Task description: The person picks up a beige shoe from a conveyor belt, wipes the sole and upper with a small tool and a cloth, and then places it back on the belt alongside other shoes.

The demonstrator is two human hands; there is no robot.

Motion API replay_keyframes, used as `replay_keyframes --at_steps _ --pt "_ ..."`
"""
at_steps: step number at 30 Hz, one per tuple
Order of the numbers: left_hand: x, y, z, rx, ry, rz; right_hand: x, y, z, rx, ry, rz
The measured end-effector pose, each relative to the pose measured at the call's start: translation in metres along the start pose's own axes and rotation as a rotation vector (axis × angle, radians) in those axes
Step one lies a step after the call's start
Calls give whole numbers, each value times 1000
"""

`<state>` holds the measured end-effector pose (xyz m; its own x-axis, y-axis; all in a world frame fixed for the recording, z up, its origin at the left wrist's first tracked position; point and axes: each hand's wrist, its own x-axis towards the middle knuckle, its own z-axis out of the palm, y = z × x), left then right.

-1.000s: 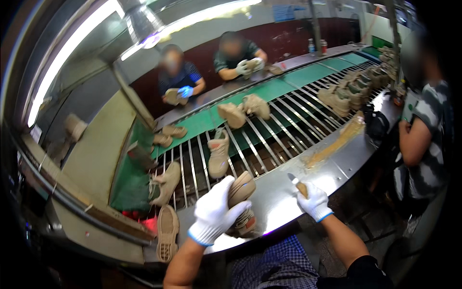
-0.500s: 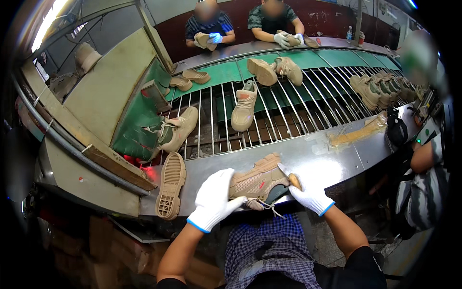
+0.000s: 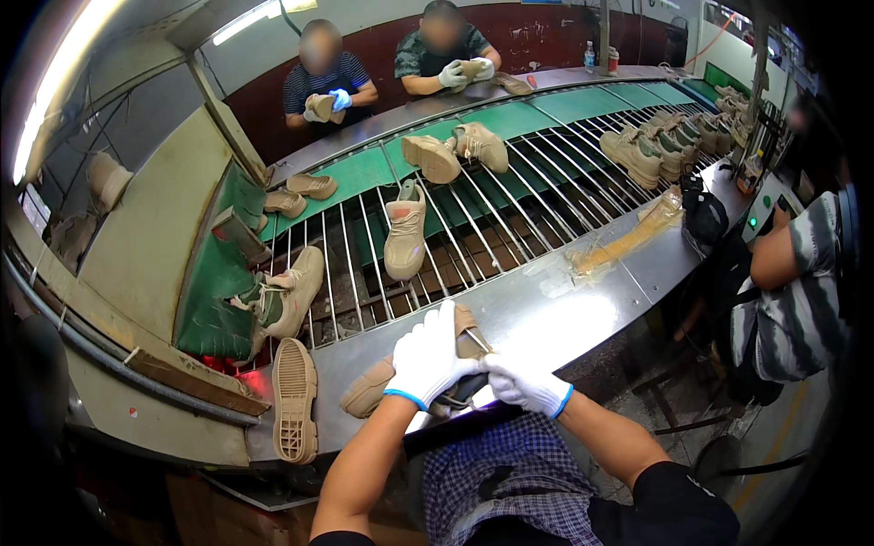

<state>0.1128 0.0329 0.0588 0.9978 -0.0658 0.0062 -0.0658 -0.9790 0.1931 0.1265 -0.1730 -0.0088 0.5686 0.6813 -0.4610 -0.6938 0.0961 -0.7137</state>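
In the head view, a tan fabric sneaker with a pale rubber sole [image 3: 387, 382] is being held at the near edge of the grey metal bench [image 3: 583, 309], just in front of the person's body. The left hand [image 3: 428, 359], covered by a white glove with a blue cuff, is being closed over the top of this sneaker, its fingers wrapped around the upper. The right hand [image 3: 526, 384], gloved the same way, is being pressed against the sneaker's heel end, touching the left hand; its fingers are curled, though what they are pinching cannot be told.

Just beside the held sneaker, toward the bench's left near corner, a second tan sneaker lying sole-up [image 3: 294, 400] is being shown with its ridged tread facing the camera. Behind the bench, a conveyor of metal rods over a green belt [image 3: 510, 205] is being loaded with more tan sneakers: one lying lengthwise at its middle [image 3: 405, 229], one with a green lining at its left end [image 3: 282, 298], and a pair further back [image 3: 455, 150]. A yellowish smear of glue [image 3: 628, 238] is being seen along the bench's right part. At the far edge, two seated people are being shown handling shoes, and a person in a striped shirt [image 3: 792, 300] is being seen at the right.
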Motion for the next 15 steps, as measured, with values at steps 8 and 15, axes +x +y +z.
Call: replay_keyframes --at_steps 8,15 --pt "-13 -2 -21 -54 -136 102 -29 -33 -41 -1032 164 -237" --pt "-110 8 6 -228 288 369 -45 -42 -86 -1727 910 -903"
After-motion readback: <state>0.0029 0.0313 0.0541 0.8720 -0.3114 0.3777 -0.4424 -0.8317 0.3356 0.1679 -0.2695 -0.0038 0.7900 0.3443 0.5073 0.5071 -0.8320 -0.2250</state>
